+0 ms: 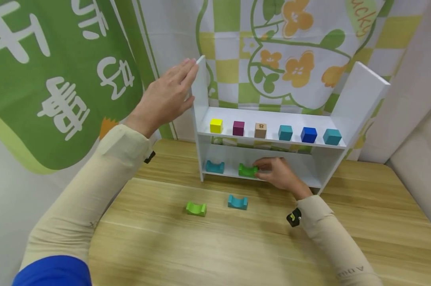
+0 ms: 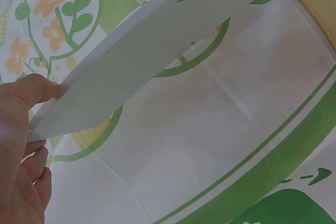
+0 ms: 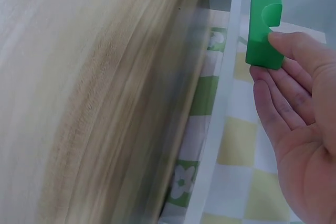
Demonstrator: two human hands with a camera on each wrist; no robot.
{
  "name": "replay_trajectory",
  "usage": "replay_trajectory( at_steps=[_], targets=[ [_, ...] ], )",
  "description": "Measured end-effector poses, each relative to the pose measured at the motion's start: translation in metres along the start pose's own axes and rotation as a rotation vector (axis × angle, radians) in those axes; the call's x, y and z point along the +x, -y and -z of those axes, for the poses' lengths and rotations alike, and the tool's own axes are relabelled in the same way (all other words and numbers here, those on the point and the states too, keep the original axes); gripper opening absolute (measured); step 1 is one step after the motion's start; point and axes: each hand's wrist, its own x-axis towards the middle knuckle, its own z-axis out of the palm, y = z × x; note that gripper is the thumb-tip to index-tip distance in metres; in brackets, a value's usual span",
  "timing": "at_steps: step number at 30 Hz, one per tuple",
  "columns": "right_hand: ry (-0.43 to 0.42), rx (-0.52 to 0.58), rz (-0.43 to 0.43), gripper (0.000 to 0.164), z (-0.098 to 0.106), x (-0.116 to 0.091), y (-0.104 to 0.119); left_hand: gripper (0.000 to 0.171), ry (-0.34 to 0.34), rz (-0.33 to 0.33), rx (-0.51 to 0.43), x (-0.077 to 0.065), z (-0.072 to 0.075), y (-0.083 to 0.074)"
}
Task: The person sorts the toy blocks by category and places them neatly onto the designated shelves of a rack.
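Note:
My left hand holds the top of the left side panel of a small white shelf. In the left wrist view the thumb lies on one face of that panel, and the other fingers curl behind its edge. On the lower board, my right hand pinches the right end of a green block with a curved notch. The right wrist view shows the thumb at the notch of this green block and fingertips under its end. To its left, a teal notched block sits on the same board.
Along the upper board stand several cubes: yellow, purple, wooden with a number, teal and blue. A lime notched block and a teal notched block lie on the wooden table. Patterned curtains hang behind.

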Motion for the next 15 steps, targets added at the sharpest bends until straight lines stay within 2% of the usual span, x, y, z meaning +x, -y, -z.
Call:
replay_trajectory(
  at_steps=[15],
  targets=[
    [0.014, 0.008, 0.007, 0.035, -0.0085, 0.0062, -0.0035, 0.072, 0.008, 0.006, 0.008, 0.0001, -0.0002, -0.0001]
  ],
)
